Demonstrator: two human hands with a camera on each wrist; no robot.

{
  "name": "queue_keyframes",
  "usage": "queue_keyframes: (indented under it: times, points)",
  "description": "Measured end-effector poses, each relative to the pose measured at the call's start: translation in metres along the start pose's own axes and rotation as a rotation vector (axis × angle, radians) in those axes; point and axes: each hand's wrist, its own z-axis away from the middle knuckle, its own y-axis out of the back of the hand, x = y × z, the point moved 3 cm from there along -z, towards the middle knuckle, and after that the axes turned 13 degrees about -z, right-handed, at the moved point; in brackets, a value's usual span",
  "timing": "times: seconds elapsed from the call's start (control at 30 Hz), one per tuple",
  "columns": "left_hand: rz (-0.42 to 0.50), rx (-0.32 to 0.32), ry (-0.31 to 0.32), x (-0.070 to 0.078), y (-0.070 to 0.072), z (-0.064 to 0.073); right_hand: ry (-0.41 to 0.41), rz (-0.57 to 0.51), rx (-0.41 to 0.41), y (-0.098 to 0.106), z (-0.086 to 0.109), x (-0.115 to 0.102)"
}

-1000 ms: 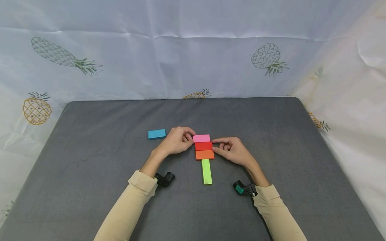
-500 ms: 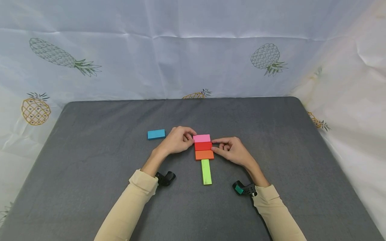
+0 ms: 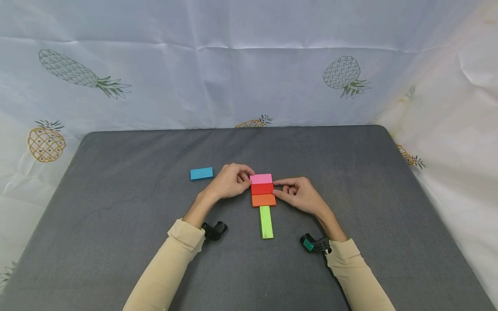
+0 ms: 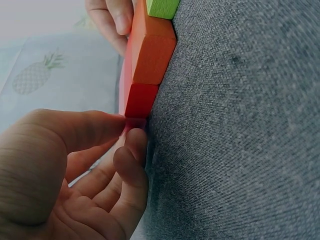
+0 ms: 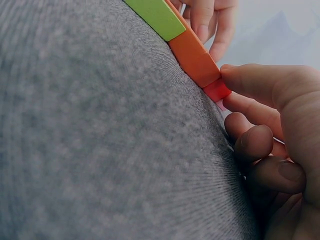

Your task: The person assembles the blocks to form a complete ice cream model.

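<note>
A pink block (image 3: 261, 178), a red block (image 3: 262, 188) and an orange block (image 3: 263, 200) lie side by side in a stack-like row on the grey cloth. A lime green block (image 3: 266, 222) extends from the orange one toward the person. My left hand (image 3: 233, 179) pinches the left end of the pink block between thumb and index finger, partly hiding that end in the left wrist view. At the right ends of the row, my right hand (image 3: 297, 192) touches with extended thumb and index finger, near the red block (image 5: 218, 90); its other fingers are curled in.
A blue block (image 3: 201, 173) lies apart, left of the left hand. Grey cloth (image 3: 116, 216) covers the table, whose far edge meets a pale curtain (image 3: 218, 86) with pineapple prints. Black camera mounts (image 3: 215, 231) sit at both wrists.
The pink block has slid slightly right with the left hand, coming more nearly in line with the red block. The right hand has hardly moved.
</note>
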Motion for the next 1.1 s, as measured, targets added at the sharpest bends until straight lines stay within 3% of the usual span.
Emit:
queue_keyframes:
  times: [1.1]
  points:
    - [0.018, 0.005, -0.005, -0.0001, -0.0041, 0.0005, 0.002, -0.001, -0.004, 0.0017, -0.0006, 0.0017]
